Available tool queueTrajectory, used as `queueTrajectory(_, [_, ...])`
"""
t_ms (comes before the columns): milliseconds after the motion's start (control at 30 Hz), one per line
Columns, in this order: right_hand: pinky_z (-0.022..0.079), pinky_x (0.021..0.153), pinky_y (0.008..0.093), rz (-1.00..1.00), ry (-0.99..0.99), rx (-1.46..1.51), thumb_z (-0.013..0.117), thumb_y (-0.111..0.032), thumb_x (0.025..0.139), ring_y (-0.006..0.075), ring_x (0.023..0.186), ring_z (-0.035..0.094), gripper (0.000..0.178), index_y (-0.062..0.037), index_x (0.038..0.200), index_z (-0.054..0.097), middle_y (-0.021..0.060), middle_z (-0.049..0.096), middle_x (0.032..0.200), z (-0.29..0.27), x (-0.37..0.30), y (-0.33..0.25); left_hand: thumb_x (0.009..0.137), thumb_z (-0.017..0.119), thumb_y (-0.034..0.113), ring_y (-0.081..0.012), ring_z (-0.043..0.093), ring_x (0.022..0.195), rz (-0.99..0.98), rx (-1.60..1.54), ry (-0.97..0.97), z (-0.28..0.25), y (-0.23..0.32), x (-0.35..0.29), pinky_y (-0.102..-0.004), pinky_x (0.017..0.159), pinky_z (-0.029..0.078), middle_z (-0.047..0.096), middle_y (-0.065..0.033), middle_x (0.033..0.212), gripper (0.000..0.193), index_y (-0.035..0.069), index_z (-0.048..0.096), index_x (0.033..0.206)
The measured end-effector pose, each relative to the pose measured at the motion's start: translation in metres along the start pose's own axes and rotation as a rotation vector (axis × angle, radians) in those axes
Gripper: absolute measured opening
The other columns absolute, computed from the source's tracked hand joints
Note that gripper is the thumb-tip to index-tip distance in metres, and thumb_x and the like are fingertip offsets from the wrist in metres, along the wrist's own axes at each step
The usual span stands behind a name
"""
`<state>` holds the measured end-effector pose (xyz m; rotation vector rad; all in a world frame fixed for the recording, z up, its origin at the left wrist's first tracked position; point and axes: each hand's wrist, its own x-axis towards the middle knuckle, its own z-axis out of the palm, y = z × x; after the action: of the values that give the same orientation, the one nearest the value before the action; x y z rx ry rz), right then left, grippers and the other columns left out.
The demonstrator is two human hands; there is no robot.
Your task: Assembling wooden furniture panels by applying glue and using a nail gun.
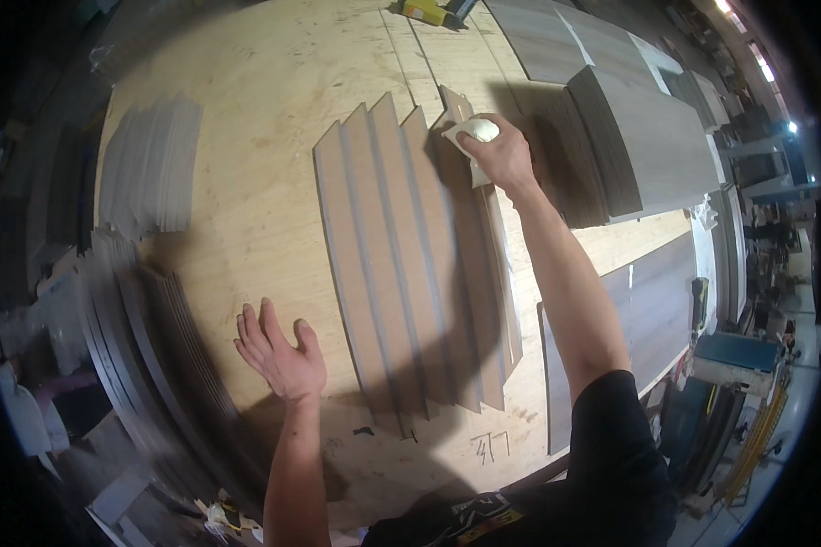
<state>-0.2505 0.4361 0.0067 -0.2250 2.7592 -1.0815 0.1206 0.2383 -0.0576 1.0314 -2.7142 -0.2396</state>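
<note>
My right hand (509,162) is closed around a white, crumpled wad (480,130) that looks like a cloth or soft bag. It is at the far right end of a row of brown boards (362,201) lying side by side, with slanted ends stepped against each other. Grey strips run lengthwise between the boards. A narrow pale strip at the row's right edge runs down beneath my right arm. My left hand (285,357) has its fingers spread and holds nothing. It is over the bare plywood, left of the boards and apart from them.
The plywood tabletop (246,164) carries a stack of grey boards (150,164) at left and darker stacked boards (169,337) nearer me. A tall grey-brown stack (643,146) stands at right, with a flat grey panel (625,319) below it. A yellow tool (431,12) lies at the far edge.
</note>
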Motion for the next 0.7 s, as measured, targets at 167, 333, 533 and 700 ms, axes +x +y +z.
queueTrajectory(167, [0.055,0.086,0.0362,0.056,-0.059,0.019,0.078,-0.037,0.081,0.0225,0.095,0.072,0.052,-0.0082,0.124,0.07,0.0146,0.074,0.107,-0.01,-0.02,0.001,0.097,0.057,0.033,-0.0411,0.027,0.148,0.005,0.004,-0.004,0.0,0.001,0.0,-0.062,0.121,0.018,0.036,-0.0209,0.156,0.061,0.006,0.044,0.15])
queueTrajectory(333, [0.055,0.086,0.035,0.053,-0.067,0.041,0.078,-0.034,0.083,0.0217,0.095,0.072,0.049,-0.0066,0.122,0.069,0.0141,0.074,0.106,-0.019,-0.05,0.014,0.099,0.055,0.035,-0.0403,0.029,0.148,0.013,0.013,0.014,0.002,0.001,-0.002,-0.0623,0.12,0.019,0.036,-0.0203,0.157,0.061,0.008,0.042,0.152])
queueTrajectory(533, [0.055,0.084,0.034,0.019,-0.013,0.058,0.08,-0.029,0.083,0.0198,0.094,0.071,0.049,-0.003,0.122,0.067,0.0134,0.074,0.103,-0.029,-0.098,0.028,0.099,0.056,0.035,-0.0396,0.03,0.148,0.034,0.02,0.038,0.004,-0.001,-0.003,-0.0626,0.119,0.021,0.036,-0.0208,0.157,0.061,0.008,0.042,0.152])
queueTrajectory(700, [0.057,0.084,0.0371,0.004,-0.018,0.034,0.082,-0.027,0.08,0.0264,0.093,0.074,0.045,-0.0028,0.116,0.069,0.0161,0.075,0.098,-0.037,-0.142,0.038,0.098,0.057,0.033,-0.0393,0.031,0.147,0.047,0.018,0.064,0.006,-0.001,-0.003,-0.0606,0.119,0.021,0.038,-0.0188,0.155,0.06,0.008,0.044,0.151])
